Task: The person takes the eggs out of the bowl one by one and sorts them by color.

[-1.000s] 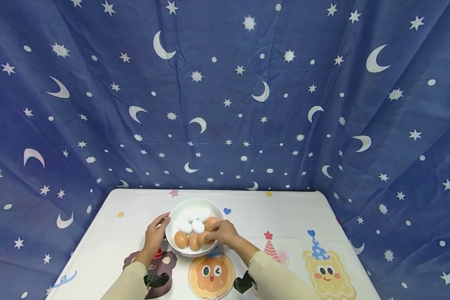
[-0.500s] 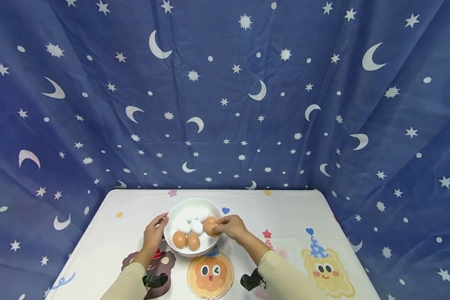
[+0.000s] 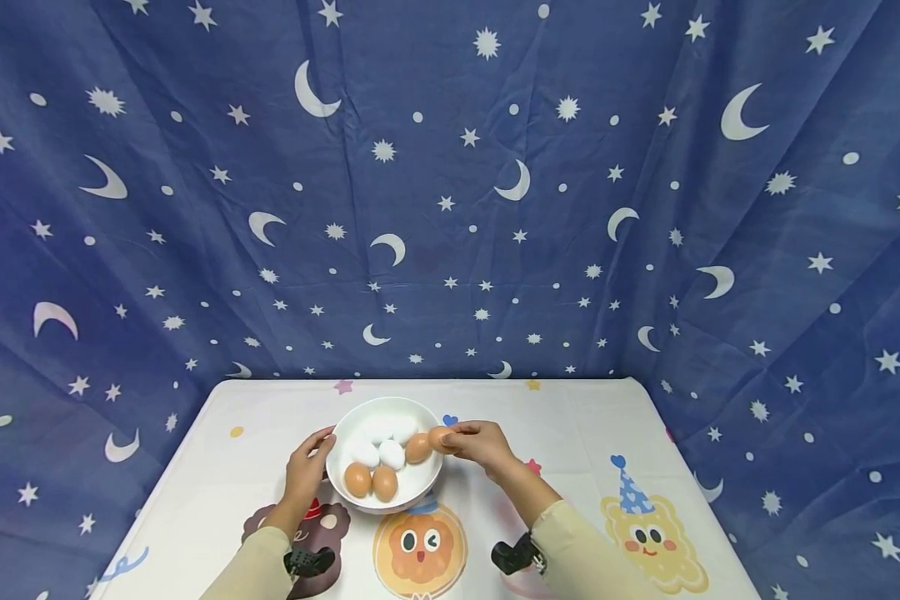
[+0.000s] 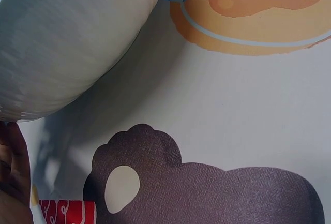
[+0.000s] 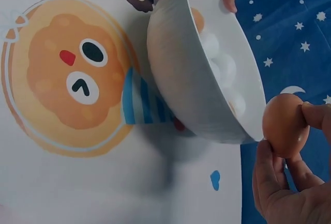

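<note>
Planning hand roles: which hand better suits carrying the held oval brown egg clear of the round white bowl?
Probably the right hand: it pinches the brown egg at the rim of the white bowl, while the left hand holds the opposite side.

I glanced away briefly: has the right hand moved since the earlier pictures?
Yes: in the head view, the right hand, pinching a brown egg, has moved right and slightly up, judged against the printed blue heart.
</note>
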The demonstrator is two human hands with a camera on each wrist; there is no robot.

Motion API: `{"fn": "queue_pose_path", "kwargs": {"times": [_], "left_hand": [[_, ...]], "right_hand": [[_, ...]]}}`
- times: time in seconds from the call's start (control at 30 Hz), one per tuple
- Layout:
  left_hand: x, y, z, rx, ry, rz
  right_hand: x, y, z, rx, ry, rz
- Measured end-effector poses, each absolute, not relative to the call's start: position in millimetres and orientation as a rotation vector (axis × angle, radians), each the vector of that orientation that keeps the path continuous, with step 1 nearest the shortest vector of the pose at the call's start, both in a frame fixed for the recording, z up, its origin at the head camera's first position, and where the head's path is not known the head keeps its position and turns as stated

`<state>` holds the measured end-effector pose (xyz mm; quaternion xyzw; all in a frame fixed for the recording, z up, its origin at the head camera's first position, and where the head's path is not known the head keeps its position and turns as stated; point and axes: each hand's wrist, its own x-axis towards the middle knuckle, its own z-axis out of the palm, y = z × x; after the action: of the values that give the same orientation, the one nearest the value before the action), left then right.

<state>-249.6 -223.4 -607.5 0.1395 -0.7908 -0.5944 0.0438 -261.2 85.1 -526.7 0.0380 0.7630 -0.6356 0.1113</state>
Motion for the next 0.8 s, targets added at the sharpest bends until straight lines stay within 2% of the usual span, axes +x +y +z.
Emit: {"fn": "queue_pose_path", "kwargs": {"times": [0.8], "left_hand": [[-247,-230,-598,0.383,-2.397,-1.972]], "right_hand": [[-282,126,-539,0.338,2.123,-1.953]]}}
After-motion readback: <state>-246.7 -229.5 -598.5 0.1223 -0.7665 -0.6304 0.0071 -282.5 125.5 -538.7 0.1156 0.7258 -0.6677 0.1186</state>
